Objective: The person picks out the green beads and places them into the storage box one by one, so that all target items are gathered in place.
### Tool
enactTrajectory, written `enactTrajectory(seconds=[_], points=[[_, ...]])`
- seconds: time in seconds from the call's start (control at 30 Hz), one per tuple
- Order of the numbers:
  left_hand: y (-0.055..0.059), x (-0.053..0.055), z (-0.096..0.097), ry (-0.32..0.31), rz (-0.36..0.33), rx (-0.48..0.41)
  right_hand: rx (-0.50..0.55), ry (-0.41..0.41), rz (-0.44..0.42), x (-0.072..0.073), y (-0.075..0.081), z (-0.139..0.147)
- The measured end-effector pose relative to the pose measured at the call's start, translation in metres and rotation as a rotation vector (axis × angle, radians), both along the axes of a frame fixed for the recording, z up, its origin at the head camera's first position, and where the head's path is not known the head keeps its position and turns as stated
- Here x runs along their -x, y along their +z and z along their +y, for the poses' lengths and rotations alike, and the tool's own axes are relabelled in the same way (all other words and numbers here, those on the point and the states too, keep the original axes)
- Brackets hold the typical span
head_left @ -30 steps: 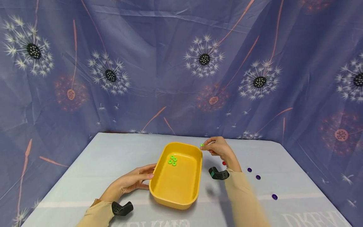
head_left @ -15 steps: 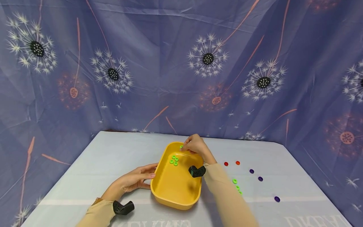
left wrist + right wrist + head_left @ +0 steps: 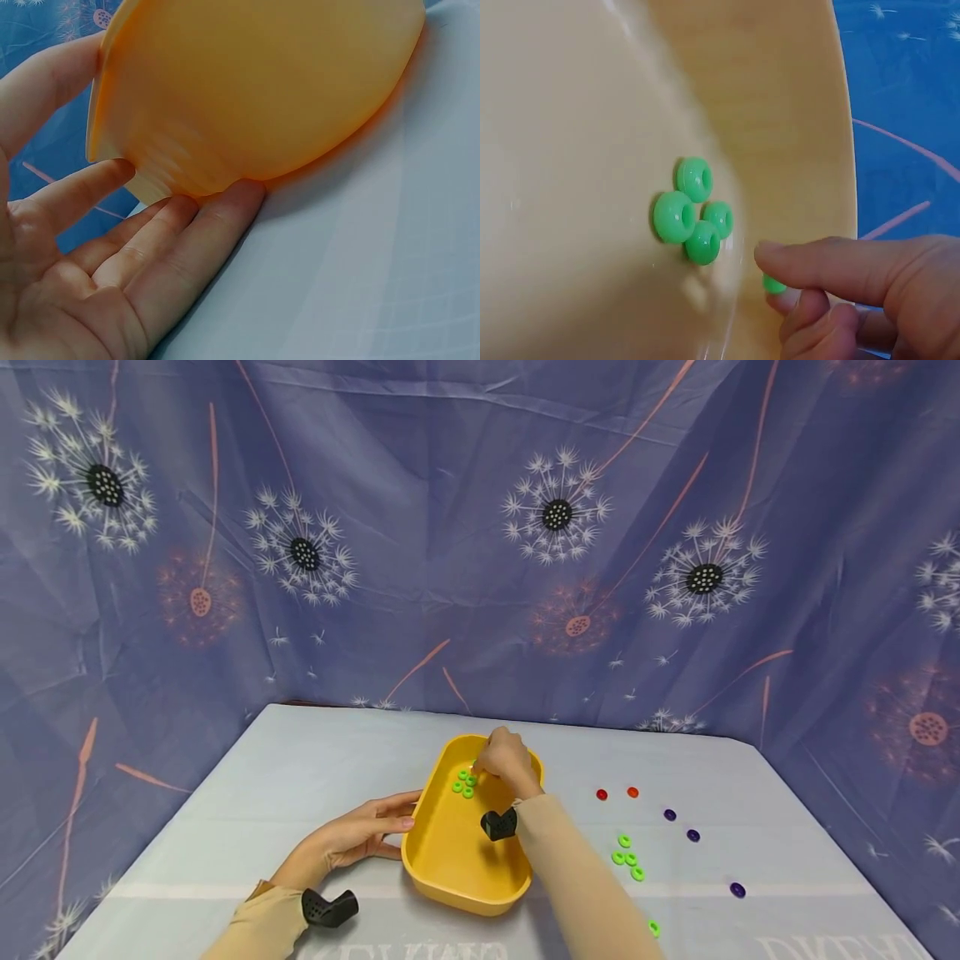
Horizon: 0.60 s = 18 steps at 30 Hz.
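A yellow plastic bin with rounded corners stands mid-table, its long side running away from me. My left hand holds its left side; the thumb lies at the rim, and the fingertips touch the outer wall low down in the left wrist view. Inside the far half of the bin is my right hand, pinching a green bead between thumb and fingers. Close beside that hand, several green ring-shaped beads lie clustered on the bin floor. The pinched bead is mostly covered by the thumb in the right wrist view.
Right of the bin, several more green beads lie on the white table. Beyond them are a red bead and an orange bead. Purple beads are scattered farther right. A blue dandelion-print cloth hangs behind.
My right hand has moved left from outside the bin's far right corner, over the rim and down into it with the green bead. The left hand keeps its hold on the bin.
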State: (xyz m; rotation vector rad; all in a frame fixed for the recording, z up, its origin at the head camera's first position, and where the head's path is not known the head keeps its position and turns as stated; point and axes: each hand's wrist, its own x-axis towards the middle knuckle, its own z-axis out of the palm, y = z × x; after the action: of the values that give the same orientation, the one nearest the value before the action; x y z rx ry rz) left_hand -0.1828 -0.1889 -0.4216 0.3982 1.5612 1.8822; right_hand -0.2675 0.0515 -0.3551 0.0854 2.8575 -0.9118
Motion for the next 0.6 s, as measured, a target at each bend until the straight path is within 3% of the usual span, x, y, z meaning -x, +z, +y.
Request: enactTrajectory(seconds=[0.23,0.6], points=[[0.000,0.000,0.000,0.009,0.001,0.008,-0.123,-0.010,0.028,-0.002,-0.005,-0.007],[0.000,0.000,0.001,0.002,0.003,0.000,-0.112,-0.041,-0.012,-0.003,-0.016,-0.007]])
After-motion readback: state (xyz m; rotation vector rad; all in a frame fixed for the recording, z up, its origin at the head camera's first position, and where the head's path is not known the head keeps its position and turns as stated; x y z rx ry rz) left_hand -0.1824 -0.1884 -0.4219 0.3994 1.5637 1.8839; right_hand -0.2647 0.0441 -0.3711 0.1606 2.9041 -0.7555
